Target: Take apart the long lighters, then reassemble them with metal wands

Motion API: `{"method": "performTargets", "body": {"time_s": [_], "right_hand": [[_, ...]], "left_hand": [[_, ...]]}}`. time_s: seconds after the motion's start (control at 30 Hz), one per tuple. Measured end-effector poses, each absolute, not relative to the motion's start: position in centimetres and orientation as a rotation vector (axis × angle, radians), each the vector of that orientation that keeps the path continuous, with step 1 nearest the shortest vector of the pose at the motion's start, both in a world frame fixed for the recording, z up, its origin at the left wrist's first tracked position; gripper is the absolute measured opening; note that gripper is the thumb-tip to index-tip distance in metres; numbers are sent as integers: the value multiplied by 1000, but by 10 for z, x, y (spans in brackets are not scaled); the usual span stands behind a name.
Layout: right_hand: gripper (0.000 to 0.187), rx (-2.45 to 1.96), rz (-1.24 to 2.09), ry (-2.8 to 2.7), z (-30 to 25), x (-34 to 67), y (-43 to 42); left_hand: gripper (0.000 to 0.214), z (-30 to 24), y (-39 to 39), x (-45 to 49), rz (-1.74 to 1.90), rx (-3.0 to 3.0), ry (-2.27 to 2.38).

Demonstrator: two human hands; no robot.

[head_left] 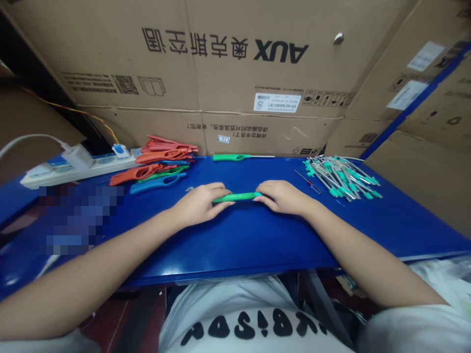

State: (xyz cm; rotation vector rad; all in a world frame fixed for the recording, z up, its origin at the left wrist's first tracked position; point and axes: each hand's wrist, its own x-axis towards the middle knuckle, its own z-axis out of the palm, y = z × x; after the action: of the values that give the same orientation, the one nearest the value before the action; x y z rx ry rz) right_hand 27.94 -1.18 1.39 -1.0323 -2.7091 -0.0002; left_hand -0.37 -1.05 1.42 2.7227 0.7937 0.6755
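A green lighter handle (240, 196) lies level between my two hands above the blue table. My left hand (200, 202) is closed around its left end. My right hand (281, 197) pinches a small teal piece (258, 194) at the right end, which meets the green body; the rest of that piece is hidden by my fingers. Behind them rests a green lighter (231, 157) with a long metal tube. To the right of my right hand is a pile of metal tubes with teal fittings (340, 177), beside a small screwdriver (314, 187).
Orange, green and blue lighter handles (158, 162) are heaped at the back left, near a white power strip (81, 169) with plugs and cables. Large cardboard sheets (221, 83) wall off the back and right of the blue table (228, 245). A blurred patch covers the left side.
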Motion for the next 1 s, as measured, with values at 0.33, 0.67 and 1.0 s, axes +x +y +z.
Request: {"method": "performTargets", "body": {"time_s": [0.33, 0.67, 1.0], "right_hand": [[33, -1097, 28, -2685, 12, 276, -10], [25, -1445, 619, -2604, 27, 300, -1], [52, -2342, 118, -2087, 43, 357, 11]], "left_hand": [[32, 11, -8, -2, 701, 2676, 819], [39, 13, -9, -1, 428, 2692, 1156], [36, 5, -10, 4, 575, 2553, 987]]}}
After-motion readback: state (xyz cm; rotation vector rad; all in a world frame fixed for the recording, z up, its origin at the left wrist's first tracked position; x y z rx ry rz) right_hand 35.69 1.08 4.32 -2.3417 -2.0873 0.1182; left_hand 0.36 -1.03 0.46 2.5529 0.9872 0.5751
